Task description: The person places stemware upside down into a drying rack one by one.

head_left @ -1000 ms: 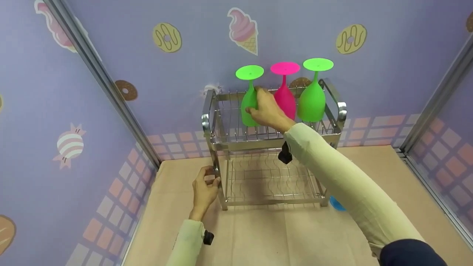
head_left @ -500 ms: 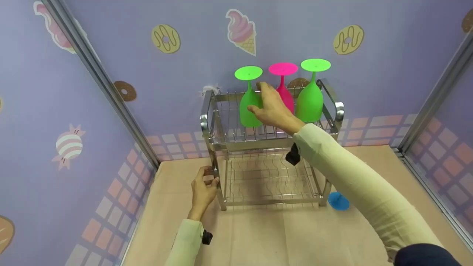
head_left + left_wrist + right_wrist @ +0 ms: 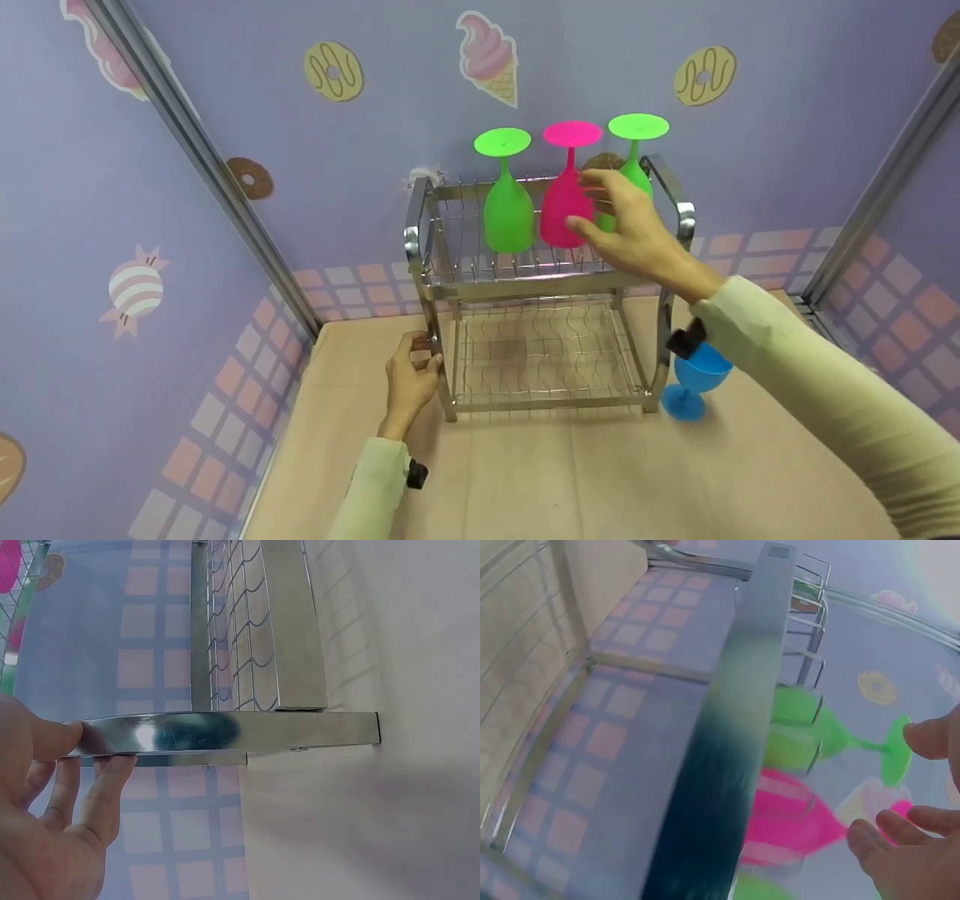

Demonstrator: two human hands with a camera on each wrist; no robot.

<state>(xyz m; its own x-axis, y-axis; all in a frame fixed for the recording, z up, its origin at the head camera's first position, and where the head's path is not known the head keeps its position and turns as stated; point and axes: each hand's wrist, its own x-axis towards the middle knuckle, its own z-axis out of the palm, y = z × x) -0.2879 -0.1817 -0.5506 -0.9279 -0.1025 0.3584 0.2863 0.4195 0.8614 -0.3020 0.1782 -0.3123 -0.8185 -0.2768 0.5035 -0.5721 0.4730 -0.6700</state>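
Observation:
A two-tier metal dish rack (image 3: 517, 289) stands against the back wall. Upside down on its top tier are a green goblet (image 3: 508, 217) at the left, a pink goblet (image 3: 562, 214) in the middle and another green goblet (image 3: 638, 175) at the right. My left hand (image 3: 411, 384) pinches the rack's left front leg (image 3: 172, 733) between thumb and fingers. In front of the pink and right green goblets, my right hand (image 3: 631, 231) hovers with spread, relaxed fingers and holds nothing. It partly hides the right green goblet.
A blue goblet (image 3: 697, 371) stands upright on the table beside the rack's right front leg, partly under my right forearm. The rack's lower wire shelf (image 3: 547, 352) sits close over the cloth-covered table (image 3: 525, 480). Patterned walls (image 3: 405, 60) enclose the back and sides.
My right hand has let go of the left green goblet and moved right, past the pink one. More of the blue goblet shows now. The left hand stays on the rack leg.

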